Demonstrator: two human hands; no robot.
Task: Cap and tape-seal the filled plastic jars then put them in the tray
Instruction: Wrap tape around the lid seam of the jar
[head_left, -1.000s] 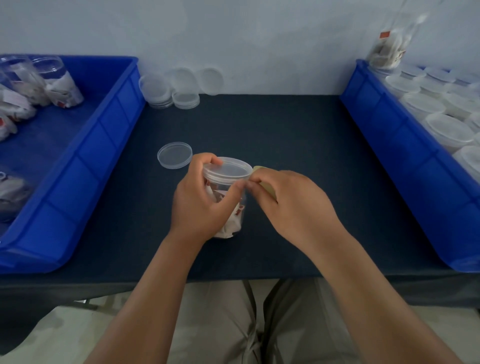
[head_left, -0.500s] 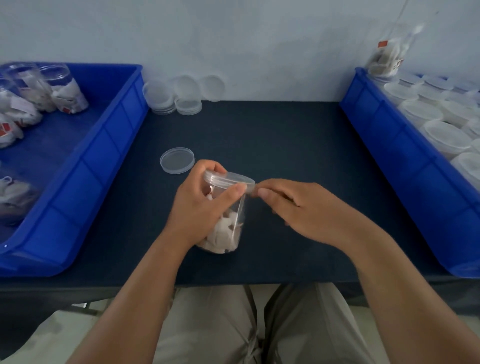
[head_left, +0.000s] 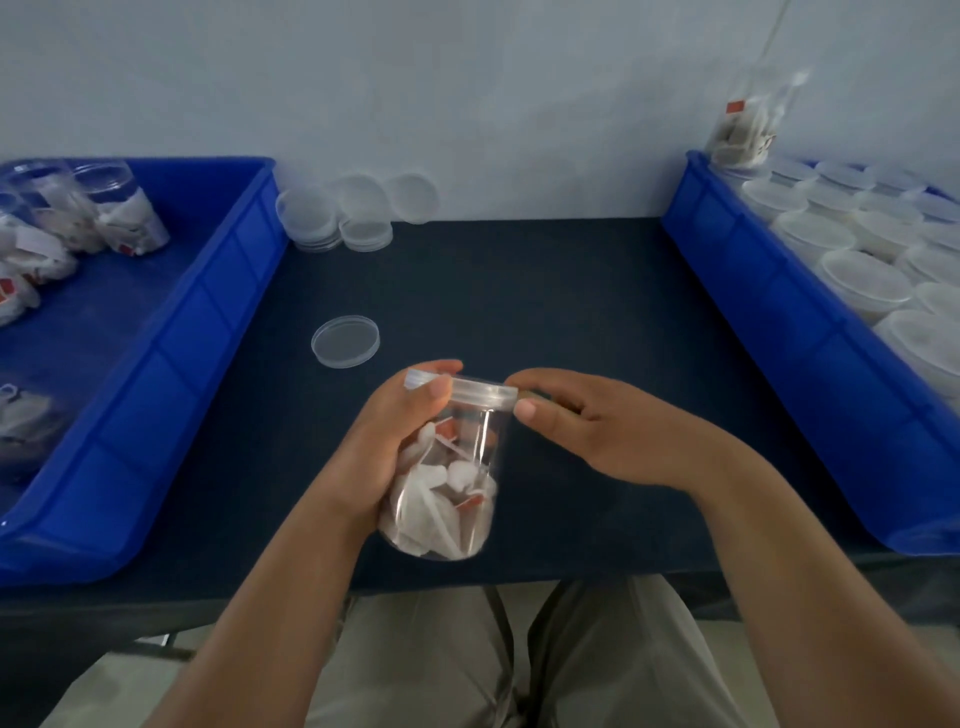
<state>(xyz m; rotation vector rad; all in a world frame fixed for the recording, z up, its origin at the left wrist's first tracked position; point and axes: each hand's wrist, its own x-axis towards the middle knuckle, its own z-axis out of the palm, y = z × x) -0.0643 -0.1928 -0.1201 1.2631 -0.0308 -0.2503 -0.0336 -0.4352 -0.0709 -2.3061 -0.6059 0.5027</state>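
Since a second ago the jar (head_left: 457, 483) has tipped from near upright, so its long axis now slants, capped end pointing away from the person and base toward them. The left hand (head_left: 387, 447) grips the jar's side, thumb on the cap (head_left: 480, 391). Just beside it, the right hand (head_left: 597, 431) pinches the cap's rim between thumb and forefinger.

My left hand (head_left: 387, 447) is hiding the left side of the jar (head_left: 457, 488); right of its cap (head_left: 478, 397), my right hand (head_left: 613, 436) is pinching and mostly covering an unidentifiable tan bit (head_left: 537, 404).
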